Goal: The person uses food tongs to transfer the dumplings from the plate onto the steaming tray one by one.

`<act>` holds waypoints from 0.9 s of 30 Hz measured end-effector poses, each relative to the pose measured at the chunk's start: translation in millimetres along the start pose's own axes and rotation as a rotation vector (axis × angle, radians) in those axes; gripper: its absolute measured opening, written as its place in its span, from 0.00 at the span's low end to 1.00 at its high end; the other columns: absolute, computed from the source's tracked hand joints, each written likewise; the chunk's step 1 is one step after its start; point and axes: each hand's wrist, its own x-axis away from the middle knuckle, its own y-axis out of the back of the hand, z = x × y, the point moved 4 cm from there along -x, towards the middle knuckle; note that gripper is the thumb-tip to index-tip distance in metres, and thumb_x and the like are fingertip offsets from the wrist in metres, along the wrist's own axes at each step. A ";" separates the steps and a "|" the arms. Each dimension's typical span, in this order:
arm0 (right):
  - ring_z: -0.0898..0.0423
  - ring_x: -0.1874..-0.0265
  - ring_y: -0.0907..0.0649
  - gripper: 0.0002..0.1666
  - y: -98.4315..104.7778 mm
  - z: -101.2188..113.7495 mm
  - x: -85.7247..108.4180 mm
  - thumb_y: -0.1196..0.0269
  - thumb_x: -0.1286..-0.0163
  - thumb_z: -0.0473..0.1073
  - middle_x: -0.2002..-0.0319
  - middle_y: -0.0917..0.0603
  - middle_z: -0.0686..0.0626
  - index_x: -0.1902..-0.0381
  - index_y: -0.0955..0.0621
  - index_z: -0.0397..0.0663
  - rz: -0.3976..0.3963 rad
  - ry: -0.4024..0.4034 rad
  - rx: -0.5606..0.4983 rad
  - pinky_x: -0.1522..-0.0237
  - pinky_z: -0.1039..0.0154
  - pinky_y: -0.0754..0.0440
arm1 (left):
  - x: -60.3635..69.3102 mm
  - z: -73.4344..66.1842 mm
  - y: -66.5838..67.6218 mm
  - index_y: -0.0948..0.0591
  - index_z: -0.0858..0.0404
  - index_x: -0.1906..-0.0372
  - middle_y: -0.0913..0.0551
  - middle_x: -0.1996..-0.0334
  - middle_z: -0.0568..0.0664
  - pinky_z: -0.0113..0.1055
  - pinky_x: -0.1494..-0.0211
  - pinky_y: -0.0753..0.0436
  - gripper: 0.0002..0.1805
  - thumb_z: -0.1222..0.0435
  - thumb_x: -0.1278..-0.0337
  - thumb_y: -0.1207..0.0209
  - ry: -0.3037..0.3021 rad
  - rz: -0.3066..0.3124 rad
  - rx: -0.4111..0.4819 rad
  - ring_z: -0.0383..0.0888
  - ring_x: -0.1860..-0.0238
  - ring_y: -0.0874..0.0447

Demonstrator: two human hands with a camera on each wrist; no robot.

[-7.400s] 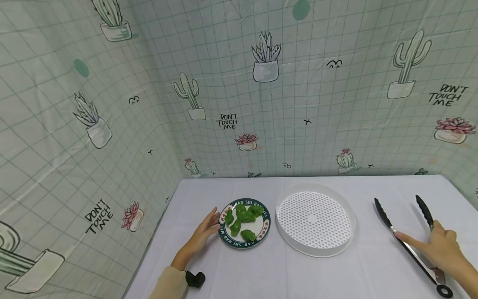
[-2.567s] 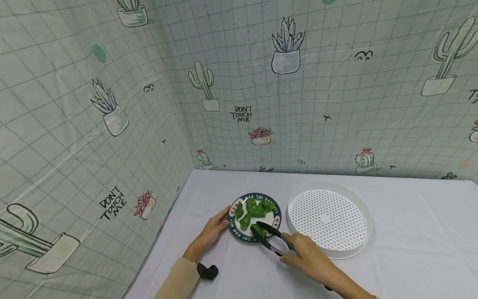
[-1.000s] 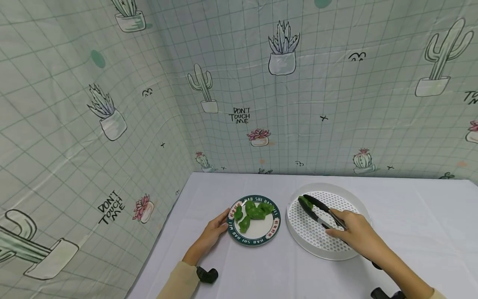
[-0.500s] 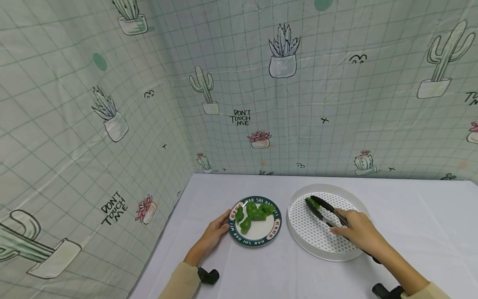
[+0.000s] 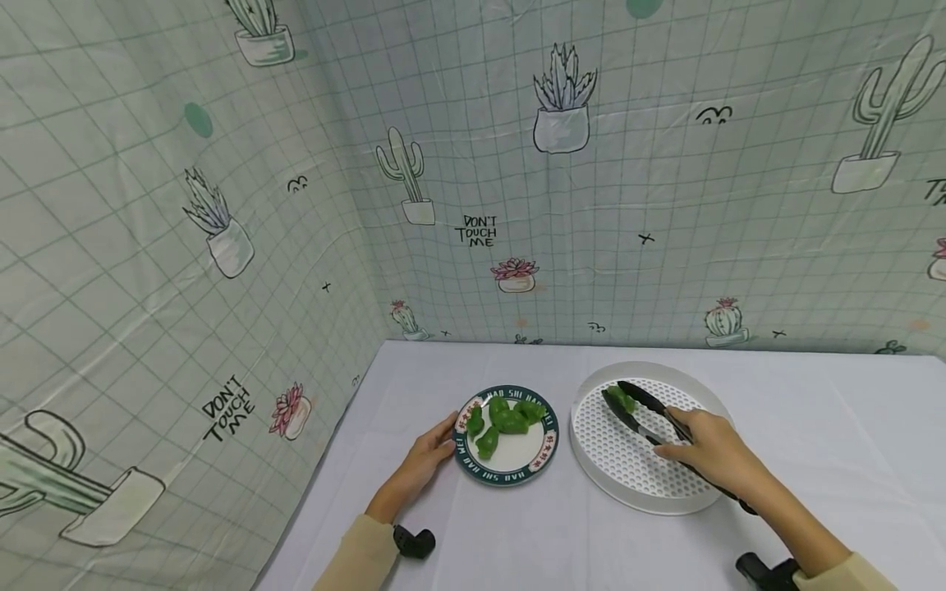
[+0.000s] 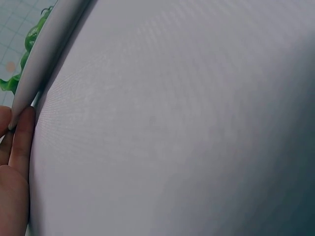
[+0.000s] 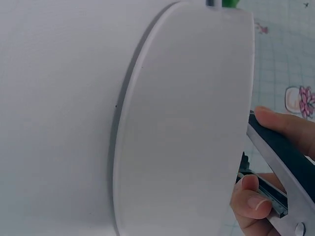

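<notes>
In the head view, my left hand pinches the left rim of a round plate with a green patterned border; the left wrist view shows thumb and finger either side of the rim. Several green peppers lie on the plate. My right hand grips black-and-steel tongs over a round white perforated tray. Between the slightly spread tong tips, a green pepper sits at the tray's far left part. The tray's side wall hides most of the tongs in the right wrist view.
White cloth covers the table, with the plate and tray side by side on it. A patterned cloth wall closes off the back and left. Black wrist devices show at both sleeves.
The tongs, first lying at the right, were taken up by my right hand and carried a pepper from the plate to the tray. Lately their tips have spread slightly; the left hand stays put.
</notes>
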 end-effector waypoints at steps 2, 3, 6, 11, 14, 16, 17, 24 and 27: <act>0.20 0.47 0.25 0.42 2.3 2.6 0.5 0.26 0.42 0.43 0.47 0.24 0.19 0.42 0.29 0.13 0.002 -0.001 -0.004 0.51 0.29 0.24 | -0.8 -0.2 -0.1 0.45 0.74 0.24 0.46 0.24 0.64 0.50 0.24 0.49 0.29 0.74 0.26 0.55 0.004 0.001 0.002 0.59 0.24 0.50; 0.21 0.47 0.26 0.42 3.6 4.4 0.8 0.26 0.41 0.43 0.47 0.24 0.19 0.42 0.29 0.13 0.001 -0.003 -0.006 0.50 0.29 0.25 | -1.1 -0.6 -0.2 0.45 0.74 0.25 0.46 0.24 0.65 0.51 0.24 0.49 0.29 0.74 0.26 0.55 0.004 0.002 0.002 0.59 0.24 0.50; 0.23 0.51 0.22 0.43 8.0 13.4 1.9 0.26 0.41 0.44 0.51 0.21 0.21 0.41 0.29 0.15 -0.011 -0.001 -0.031 0.54 0.32 0.21 | -1.1 -1.4 -0.2 0.45 0.74 0.25 0.46 0.24 0.65 0.50 0.24 0.49 0.29 0.74 0.26 0.55 0.006 0.005 0.001 0.60 0.24 0.51; 0.49 0.72 0.26 0.44 10.0 36.6 3.8 0.27 0.39 0.48 0.78 0.25 0.46 0.37 0.30 0.19 -0.011 0.004 -0.111 0.70 0.55 0.25 | 0.5 -2.8 0.6 0.45 0.74 0.25 0.46 0.24 0.65 0.51 0.24 0.49 0.29 0.74 0.26 0.55 0.013 -0.001 0.002 0.59 0.24 0.51; 0.58 0.79 0.33 0.45 6.1 51.6 4.7 0.28 0.39 0.49 0.83 0.33 0.55 0.37 0.30 0.20 0.005 0.008 -0.162 0.76 0.62 0.30 | 0.7 -3.3 1.0 0.45 0.75 0.25 0.46 0.25 0.65 0.51 0.24 0.49 0.29 0.74 0.26 0.55 0.011 0.000 0.010 0.59 0.24 0.51; 0.60 0.83 0.39 0.45 1.8 61.4 5.2 0.28 0.39 0.49 0.84 0.38 0.55 0.36 0.30 0.21 0.022 0.009 -0.198 0.79 0.64 0.33 | 0.8 -3.8 1.1 0.45 0.75 0.25 0.46 0.25 0.65 0.51 0.24 0.49 0.29 0.74 0.26 0.55 0.010 0.000 0.012 0.59 0.24 0.51; 0.61 0.82 0.39 0.45 -0.8 65.6 5.2 0.28 0.39 0.49 0.83 0.38 0.55 0.36 0.30 0.21 0.029 0.013 -0.204 0.78 0.65 0.33 | 0.8 -4.1 1.1 0.45 0.75 0.25 0.46 0.25 0.65 0.51 0.24 0.49 0.29 0.74 0.26 0.55 0.010 -0.001 0.009 0.59 0.24 0.51; 0.61 0.81 0.36 0.46 -20.5 87.1 2.2 0.26 0.41 0.48 0.79 0.30 0.52 0.36 0.29 0.20 0.087 0.017 -0.288 0.82 0.66 0.33 | 1.7 -5.0 0.2 0.45 0.75 0.25 0.45 0.25 0.65 0.52 0.25 0.49 0.29 0.74 0.26 0.55 0.006 0.001 -0.018 0.60 0.24 0.51; 0.58 0.75 0.28 0.45 -29.3 94.2 0.9 0.26 0.42 0.48 0.67 0.18 0.43 0.37 0.28 0.20 0.107 0.021 -0.304 0.78 0.66 0.28 | 1.5 -4.0 0.2 0.45 0.74 0.25 0.45 0.25 0.65 0.52 0.24 0.49 0.29 0.74 0.26 0.55 0.012 -0.001 -0.009 0.59 0.24 0.51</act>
